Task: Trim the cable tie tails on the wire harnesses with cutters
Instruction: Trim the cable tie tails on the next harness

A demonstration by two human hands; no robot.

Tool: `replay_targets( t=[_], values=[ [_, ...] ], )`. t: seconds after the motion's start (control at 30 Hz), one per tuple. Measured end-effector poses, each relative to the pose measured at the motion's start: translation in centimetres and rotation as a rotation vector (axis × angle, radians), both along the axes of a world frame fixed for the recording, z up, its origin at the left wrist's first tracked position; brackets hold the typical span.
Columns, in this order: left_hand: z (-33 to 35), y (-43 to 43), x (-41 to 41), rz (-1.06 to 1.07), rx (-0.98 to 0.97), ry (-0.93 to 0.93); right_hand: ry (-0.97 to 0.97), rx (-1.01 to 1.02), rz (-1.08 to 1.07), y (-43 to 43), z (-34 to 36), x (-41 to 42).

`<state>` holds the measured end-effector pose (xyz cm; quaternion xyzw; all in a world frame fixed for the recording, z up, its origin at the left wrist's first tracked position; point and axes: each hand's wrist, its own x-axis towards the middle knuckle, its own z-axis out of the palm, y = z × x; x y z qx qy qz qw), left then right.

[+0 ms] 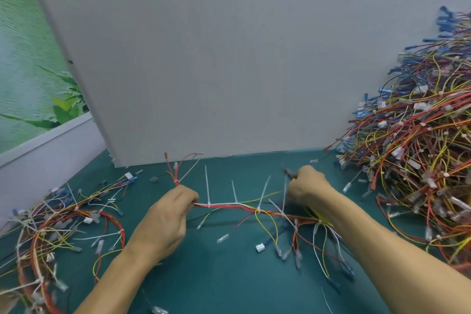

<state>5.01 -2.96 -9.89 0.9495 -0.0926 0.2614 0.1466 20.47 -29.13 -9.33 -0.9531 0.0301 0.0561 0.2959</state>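
Head view: a wire harness (229, 205) of thin red, white and yellow insulated wires lies stretched across the middle of the bench (229, 280), between the two hands. Several stiff white plastic cable tie tails (207, 186) stand up from it in a row, untrimmed. The left hand (165, 219) grips the harness at its left end, fingers curled round the bundle, with red wire ends fanning up beyond the fist. The right hand (309, 183) is closed round the cutters (288, 172), whose dark tip is blurred, just above the harness's right part. A small white blocky connector (260, 247) hangs on a loose lead. The bench top is smooth teal matting. A high tangled pile (413, 155) of harnesses with blue terminals rises at the right; a flatter heap (58, 227) lies at the left. A plain grey board (229, 58) stands behind.
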Motion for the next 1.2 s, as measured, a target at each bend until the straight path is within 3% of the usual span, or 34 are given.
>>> replay_targets(
  t=[0.07,0.13,0.2,0.3,0.43,0.57,0.67,0.8,0.93,1.13,1.2],
  values=[
    [0.0,0.3,-0.5,-0.012,0.026,0.059,-0.114,0.154,-0.199,-0.8,0.3,0.3],
    [0.0,0.7,-0.9,0.007,0.043,0.131,-0.183,0.107,-0.287,-1.8,0.6,0.3],
    [-0.2,1.0,-1.1,0.045,0.061,0.222,-0.181,-0.071,-0.228,-2.5,0.7,-0.2],
    [-0.6,1.0,-0.9,0.100,0.086,0.298,-0.025,-0.227,-0.016,-2.6,0.4,-0.5],
    [-0.9,0.5,-0.1,0.239,0.025,0.285,-0.021,-0.097,0.048,-2.5,0.9,-0.6],
    [-0.8,0.6,0.8,0.578,0.005,0.314,-0.159,-0.008,0.049,-4.1,3.4,-1.9],
    [-0.8,1.1,1.7,0.777,-0.052,0.445,-0.157,-0.123,0.133,-5.3,4.2,-4.5],
    [-0.6,0.3,3.0,0.867,-0.158,0.533,-0.046,-0.337,0.270,-6.1,2.2,-7.3],
    [-0.3,-0.6,3.9,0.869,-0.295,0.499,-0.045,-0.407,0.392,-6.5,0.1,-8.2],
    [-2.0,0.2,2.1,0.609,-0.756,0.392,-0.335,-0.444,0.615,-7.8,-1.2,-7.0],
    [-2.2,0.4,1.2,0.562,-0.804,0.395,-0.408,-0.455,0.610,-7.9,-1.8,-6.9]
  ],
)
